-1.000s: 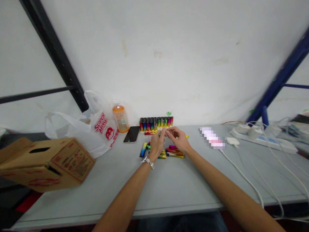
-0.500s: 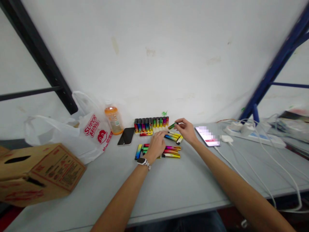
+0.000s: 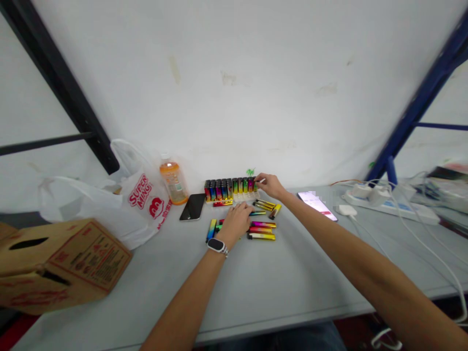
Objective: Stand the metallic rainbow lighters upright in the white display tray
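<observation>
Shiny multicoloured lighters stand upright in a white tray (image 3: 245, 197) by the wall, packed at its left and in one back row at its right. At the row's right end, my right hand (image 3: 270, 185) has its fingers pinched around a lighter that is mostly hidden. My left hand (image 3: 237, 222), with a watch on the wrist, is low over loose lighters, its fingertips closed at the dark end of a green-blue lighter (image 3: 259, 213). Yellow lighters (image 3: 266, 204) lie in front of the tray; several others, such as a yellow-white one (image 3: 262, 236), lie nearer me.
Left of the tray are a dark phone (image 3: 192, 207), an orange bottle (image 3: 173, 183), a white plastic bag (image 3: 106, 204) and a cardboard box (image 3: 69, 258). To the right lie a lit phone (image 3: 317, 205), a white charger (image 3: 347, 210), a power strip (image 3: 405, 207) and cables.
My right hand has moved left with its lighter to the end of the standing row. A green-blue lighter at my left fingertips now lies apart from the yellow ones.
</observation>
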### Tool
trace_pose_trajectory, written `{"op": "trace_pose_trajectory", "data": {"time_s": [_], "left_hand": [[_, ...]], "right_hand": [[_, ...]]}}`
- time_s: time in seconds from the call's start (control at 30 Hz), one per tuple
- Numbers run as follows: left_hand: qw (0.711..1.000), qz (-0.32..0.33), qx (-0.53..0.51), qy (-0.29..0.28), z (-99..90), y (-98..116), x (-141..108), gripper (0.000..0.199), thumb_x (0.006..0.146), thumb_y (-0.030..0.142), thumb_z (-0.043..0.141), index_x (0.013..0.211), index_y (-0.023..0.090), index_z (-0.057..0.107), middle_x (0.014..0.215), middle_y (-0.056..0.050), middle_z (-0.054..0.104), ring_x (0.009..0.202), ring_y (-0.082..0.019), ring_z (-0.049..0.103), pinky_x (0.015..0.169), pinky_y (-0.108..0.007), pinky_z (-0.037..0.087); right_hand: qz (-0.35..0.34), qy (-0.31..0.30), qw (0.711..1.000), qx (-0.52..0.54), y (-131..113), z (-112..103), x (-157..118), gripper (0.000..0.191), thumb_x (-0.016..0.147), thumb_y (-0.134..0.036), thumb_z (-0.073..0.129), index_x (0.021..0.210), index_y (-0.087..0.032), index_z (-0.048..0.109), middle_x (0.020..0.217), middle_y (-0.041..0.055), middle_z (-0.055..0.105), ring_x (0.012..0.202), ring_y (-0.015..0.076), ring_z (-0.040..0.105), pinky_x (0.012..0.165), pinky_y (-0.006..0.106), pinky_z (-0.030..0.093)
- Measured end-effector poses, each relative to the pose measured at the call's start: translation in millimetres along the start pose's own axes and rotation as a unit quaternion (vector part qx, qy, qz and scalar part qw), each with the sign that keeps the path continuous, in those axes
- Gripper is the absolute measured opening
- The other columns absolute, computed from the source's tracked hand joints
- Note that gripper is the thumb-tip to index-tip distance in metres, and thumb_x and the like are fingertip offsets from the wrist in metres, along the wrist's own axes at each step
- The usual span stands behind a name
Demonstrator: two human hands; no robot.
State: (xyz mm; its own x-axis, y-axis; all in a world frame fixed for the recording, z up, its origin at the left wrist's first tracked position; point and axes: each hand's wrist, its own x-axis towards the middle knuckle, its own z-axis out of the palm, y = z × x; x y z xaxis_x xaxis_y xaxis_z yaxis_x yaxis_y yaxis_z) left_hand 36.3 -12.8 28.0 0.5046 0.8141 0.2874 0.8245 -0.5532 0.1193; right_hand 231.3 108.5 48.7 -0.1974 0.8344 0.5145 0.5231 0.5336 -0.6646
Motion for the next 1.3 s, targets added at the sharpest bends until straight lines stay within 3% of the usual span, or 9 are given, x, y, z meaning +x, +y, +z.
{"op": "trace_pose_trajectory", "data": {"time_s": [0.27, 0.43, 0.57, 0.73, 0.83, 0.97, 1.1, 1.17, 1.3], "left_hand": [[0.994, -0.030, -0.101, 0.010, -1.5, -14.1, -0.8, 0.029, 0.086, 0.009, 0.054, 0.111, 0.016, 0.067, 0.106, -0.010, 0.065, 0.105, -0.024, 0.061, 0.098, -0.036, 0.047], [0.965, -0.070, -0.234, 0.094, 3.2, -22.6, 2.1, 0.013, 0.084, 0.020, 0.065, 0.096, 0.016, 0.071, 0.090, -0.006, 0.067, 0.085, -0.020, 0.062, 0.085, -0.033, 0.049], [0.906, -0.113, -0.360, 0.191, 6.9, -25.2, 7.6, 0.018, 0.081, 0.033, 0.071, 0.086, 0.015, 0.071, 0.078, -0.003, 0.066, 0.070, -0.015, 0.058, 0.070, -0.028, 0.047], [0.814, -0.150, -0.484, 0.285, 9.3, -23.7, 12.3, 0.030, 0.081, 0.043, 0.068, 0.086, 0.014, 0.067, 0.086, -0.005, 0.068, 0.079, -0.015, 0.062, 0.073, -0.025, 0.048], [0.765, -0.151, -0.552, 0.295, 6.7, -18.3, 13.8, 0.038, 0.081, 0.051, 0.067, 0.090, 0.015, 0.062, 0.087, -0.005, 0.069, 0.081, -0.015, 0.064, 0.076, -0.026, 0.049], [0.712, -0.119, -0.633, 0.279, -1.3, -3.2, 11.3, 0.041, 0.085, 0.058, 0.061, 0.091, 0.019, 0.051, 0.075, 0.000, 0.066, 0.066, -0.012, 0.064, 0.070, -0.026, 0.052], [0.711, -0.132, -0.637, 0.265, -7.1, 11.6, 4.7, 0.037, 0.089, 0.058, 0.055, 0.092, 0.022, 0.046, 0.060, 0.010, 0.048, 0.041, -0.006, 0.042, 0.044, -0.019, 0.036], [0.732, -0.144, -0.605, 0.277, -8.7, 15.4, 2.0, 0.034, 0.091, 0.055, 0.053, 0.088, 0.022, 0.048, 0.059, 0.010, 0.043, 0.042, -0.006, 0.036, 0.043, -0.019, 0.030], [0.784, -0.175, -0.500, 0.323, -13.5, 17.1, -0.5, 0.038, 0.092, 0.047, 0.051, 0.066, 0.020, 0.043, 0.058, 0.006, 0.041, 0.053, -0.008, 0.037, 0.051, -0.021, 0.030]], "right_hand": [[0.040, -0.035, 0.998, 0.033, 4.4, -11.4, 21.3, 0.007, 0.072, -0.010, 0.071, 0.077, -0.013, 0.074, 0.067, 0.0034, 0.072, 0.057, 0.0149, 0.066, 0.062, 0.028, 0.053], [0.037, -0.076, 0.996, 0.029, 11.3, -18.8, 27.7, 0.008, 0.074, -0.010, 0.070, 0.078, -0.013, 0.077, 0.066, 0.0037, 0.072, 0.058, 0.0164, 0.065, 0.062, 0.028, 0.052], [-0.006, -0.067, 0.996, -0.051, 13.0, -13.8, 22.9, 0.016, 0.080, -0.013, 0.066, 0.088, -0.015, 0.080, 0.076, 0.0056, 0.070, 0.065, 0.0167, 0.062, 0.071, 0.031, 0.052], [-0.060, 0.008, 0.990, -0.130, 10.6, 1.5, -0.1, 0.036, 0.084, -0.022, 0.064, 0.118, -0.016, 0.074, 0.094, 0.0088, 0.057, 0.077, 0.0192, 0.056, 0.088, 0.038, 0.049], [-0.050, 0.054, 0.992, -0.098, 0.6, 9.6, -14.2, 0.052, 0.085, -0.026, 0.060, 0.137, -0.017, 0.059, 0.095, 0.0059, 0.051, 0.073, 0.0175, 0.053, 0.085, 0.037, 0.049], [-0.030, 0.113, 0.993, -0.005, -26.5, 22.0, -31.6, 0.039, 0.089, -0.036, 0.055, 0.122, -0.018, 0.064, 0.078, 0.0006, 0.050, 0.069, 0.0171, 0.050, 0.070, 0.031, 0.046], [0.010, 0.124, 0.986, 0.111, -51.3, 35.2, -56.1, 0.035, 0.091, -0.044, 0.051, 0.111, -0.018, 0.065, 0.072, -0.0001, 0.057, 0.063, 0.0156, 0.050, 0.060, 0.028, 0.042], [0.024, 0.113, 0.985, 0.127, -56.9, 39.3, -69.7, 0.035, 0.091, -0.046, 0.051, 0.106, -0.018, 0.065, 0.074, 0.0010, 0.061, 0.063, 0.0153, 0.051, 0.058, 0.027, 0.041], [0.039, 0.094, 0.988, 0.116, -57.4, 40.8, -88.7, 0.034, 0.092, -0.048, 0.051, 0.100, -0.019, 0.067, 0.075, 0.0017, 0.064, 0.066, 0.0163, 0.055, 0.063, 0.029, 0.045]]}}
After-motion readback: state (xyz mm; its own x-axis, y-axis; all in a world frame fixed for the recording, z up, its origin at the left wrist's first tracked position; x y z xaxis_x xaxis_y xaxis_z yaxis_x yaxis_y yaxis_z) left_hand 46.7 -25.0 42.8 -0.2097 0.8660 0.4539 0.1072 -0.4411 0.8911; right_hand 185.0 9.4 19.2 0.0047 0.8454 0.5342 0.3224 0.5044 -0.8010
